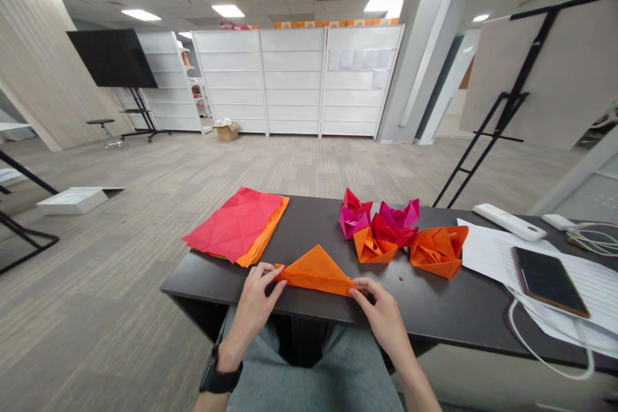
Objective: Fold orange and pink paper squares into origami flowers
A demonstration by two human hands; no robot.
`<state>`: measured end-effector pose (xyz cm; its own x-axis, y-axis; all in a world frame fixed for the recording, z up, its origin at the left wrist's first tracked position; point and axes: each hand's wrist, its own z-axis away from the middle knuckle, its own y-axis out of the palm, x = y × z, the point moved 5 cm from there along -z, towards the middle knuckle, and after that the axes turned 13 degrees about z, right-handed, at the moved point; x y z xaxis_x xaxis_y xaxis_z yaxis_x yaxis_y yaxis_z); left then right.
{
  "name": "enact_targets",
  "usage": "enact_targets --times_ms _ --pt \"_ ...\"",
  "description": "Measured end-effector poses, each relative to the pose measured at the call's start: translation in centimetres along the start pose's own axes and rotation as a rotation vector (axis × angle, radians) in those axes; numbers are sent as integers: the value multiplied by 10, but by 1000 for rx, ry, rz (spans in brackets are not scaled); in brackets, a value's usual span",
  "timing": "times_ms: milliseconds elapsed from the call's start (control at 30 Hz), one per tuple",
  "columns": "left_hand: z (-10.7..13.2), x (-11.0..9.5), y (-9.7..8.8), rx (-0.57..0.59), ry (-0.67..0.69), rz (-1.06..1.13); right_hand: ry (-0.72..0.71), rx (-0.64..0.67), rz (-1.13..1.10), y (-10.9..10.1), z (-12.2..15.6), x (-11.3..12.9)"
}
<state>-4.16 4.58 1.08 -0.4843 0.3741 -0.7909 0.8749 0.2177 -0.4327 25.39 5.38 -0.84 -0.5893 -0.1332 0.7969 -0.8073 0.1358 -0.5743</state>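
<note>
An orange paper folded into a triangle (316,270) lies at the near edge of the dark table (309,228). My left hand (255,299) pinches its left corner, fingers closed on the paper. My right hand (379,306) pinches its right corner the same way. A black watch sits on my left wrist. A stack of flat sheets, red on top of orange (236,224), lies at the table's far left. Several folded paper flowers in pink, red and orange (398,235) stand behind the triangle to the right.
White printed sheets (487,248), a dark phone (548,280), a white remote (506,221) and white cables lie at the table's right. A black easel stand (487,135) rises behind the table. White shelving and a dark screen stand across the carpeted room.
</note>
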Motion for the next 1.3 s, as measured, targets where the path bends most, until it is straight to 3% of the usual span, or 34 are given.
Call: enact_targets --times_ms 467,633,867,1100,1300 --pt "-2 6 6 71 -198 58 21 -60 34 0 -3 -1" --pt "-12 5 5 34 -158 110 8 -70 40 -1 -7 4" --pt "-20 17 8 68 -210 118 53 -38 60 3 -8 2" --pt "-20 19 8 49 -219 178 71 -106 96 2 -9 8" --pt "-14 25 8 -14 -225 49 86 -103 82 6 -7 5"
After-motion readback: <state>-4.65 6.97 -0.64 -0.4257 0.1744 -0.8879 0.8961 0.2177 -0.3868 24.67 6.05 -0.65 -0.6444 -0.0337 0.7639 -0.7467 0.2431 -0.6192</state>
